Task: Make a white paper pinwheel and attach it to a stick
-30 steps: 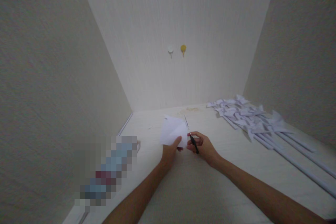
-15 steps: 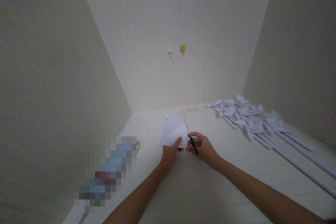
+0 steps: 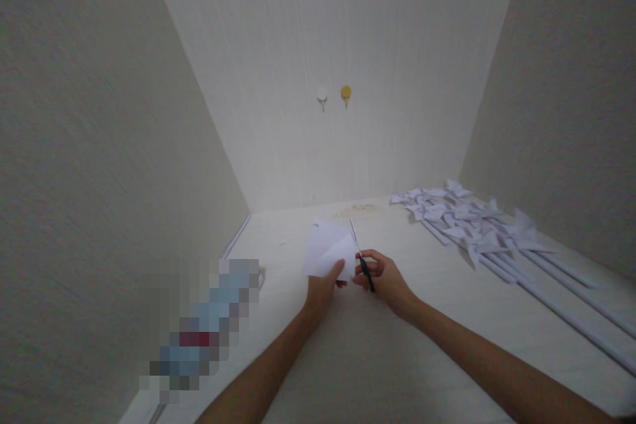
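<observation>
My left hand (image 3: 322, 286) pinches the lower edge of a folded white paper (image 3: 328, 248) and holds it up above the table (image 3: 377, 358). My right hand (image 3: 385, 276) grips black-handled scissors (image 3: 362, 258) by the handles. The blades point up and away, lying along the paper's right edge. Both hands are close together near the middle of the table.
Several white paper pinwheels on long white sticks (image 3: 477, 225) lie in a pile at the right, their sticks running toward the near right edge. Two round wall hooks, one white (image 3: 322, 95) and one yellow (image 3: 346, 93), hang on the back wall. A blurred patch sits at the left.
Almost nothing differs; the scissors and paper have shifted only slightly in my hands.
</observation>
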The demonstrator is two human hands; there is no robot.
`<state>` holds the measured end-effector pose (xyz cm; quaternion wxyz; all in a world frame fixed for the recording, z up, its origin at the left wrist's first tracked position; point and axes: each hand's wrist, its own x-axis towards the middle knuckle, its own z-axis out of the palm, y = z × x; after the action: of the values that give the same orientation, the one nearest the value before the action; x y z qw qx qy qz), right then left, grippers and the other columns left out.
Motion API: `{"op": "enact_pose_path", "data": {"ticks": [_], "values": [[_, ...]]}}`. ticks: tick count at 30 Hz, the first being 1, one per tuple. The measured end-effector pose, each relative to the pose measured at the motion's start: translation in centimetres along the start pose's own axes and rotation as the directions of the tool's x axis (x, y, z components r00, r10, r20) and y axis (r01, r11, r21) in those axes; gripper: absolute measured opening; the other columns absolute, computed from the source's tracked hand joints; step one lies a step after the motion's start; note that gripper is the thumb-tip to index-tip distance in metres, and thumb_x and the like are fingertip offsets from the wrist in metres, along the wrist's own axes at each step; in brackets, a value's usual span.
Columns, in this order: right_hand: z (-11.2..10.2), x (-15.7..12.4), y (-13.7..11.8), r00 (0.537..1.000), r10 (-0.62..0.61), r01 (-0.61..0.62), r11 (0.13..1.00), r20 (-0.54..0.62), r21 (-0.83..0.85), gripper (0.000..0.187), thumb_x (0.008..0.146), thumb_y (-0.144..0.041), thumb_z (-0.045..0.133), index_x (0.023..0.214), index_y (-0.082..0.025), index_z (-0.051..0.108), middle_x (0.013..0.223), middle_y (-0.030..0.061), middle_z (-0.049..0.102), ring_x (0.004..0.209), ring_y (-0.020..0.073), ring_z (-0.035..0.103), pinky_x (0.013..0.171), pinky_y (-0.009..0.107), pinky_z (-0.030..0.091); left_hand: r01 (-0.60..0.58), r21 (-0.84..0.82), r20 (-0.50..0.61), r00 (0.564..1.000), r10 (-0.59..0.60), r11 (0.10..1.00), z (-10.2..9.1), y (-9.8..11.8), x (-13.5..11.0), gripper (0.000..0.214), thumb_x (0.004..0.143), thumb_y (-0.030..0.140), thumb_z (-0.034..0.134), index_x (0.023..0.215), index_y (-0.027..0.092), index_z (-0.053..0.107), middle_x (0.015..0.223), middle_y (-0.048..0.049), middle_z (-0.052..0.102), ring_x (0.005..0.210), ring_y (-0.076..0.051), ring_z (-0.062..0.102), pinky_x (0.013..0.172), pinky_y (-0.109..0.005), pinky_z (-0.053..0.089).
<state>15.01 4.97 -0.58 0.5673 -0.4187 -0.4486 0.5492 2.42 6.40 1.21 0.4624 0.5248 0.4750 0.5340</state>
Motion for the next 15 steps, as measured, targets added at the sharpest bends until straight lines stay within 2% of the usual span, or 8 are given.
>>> {"op": "enact_pose_path", "data": {"ticks": [10, 15], "values": [[-0.08, 0.00, 0.03, 1.000, -0.003, 0.003, 1.000, 0.009, 0.010, 0.048, 0.041, -0.027, 0.075, 0.080, -0.017, 0.047, 0.052, -0.0061, 0.054, 0.039, 0.0049, 0.044, 0.037, 0.017, 0.030, 0.028, 0.026, 0.029, 0.999, -0.029, 0.999, 0.10, 0.47, -0.58, 0.021, 0.060, 0.027, 0.058, 0.045, 0.014, 0.050, 0.038, 0.0014, 0.050, 0.036, -0.011, 0.047, 0.041, -0.022, 0.041], [-0.29, 0.13, 0.26, 1.000, -0.022, 0.022, 1.000, -0.003, 0.004, 0.048, 0.042, -0.027, 0.075, 0.080, -0.017, 0.046, 0.049, -0.0073, 0.053, 0.037, 0.0044, 0.041, 0.036, 0.016, 0.027, 0.052, 0.045, 0.084, 0.995, -0.056, 0.998, 0.11, 0.17, -0.47, 0.022, 0.059, 0.028, 0.060, 0.044, 0.014, 0.051, 0.038, 0.0010, 0.051, 0.037, -0.011, 0.048, 0.043, -0.022, 0.041]]}}
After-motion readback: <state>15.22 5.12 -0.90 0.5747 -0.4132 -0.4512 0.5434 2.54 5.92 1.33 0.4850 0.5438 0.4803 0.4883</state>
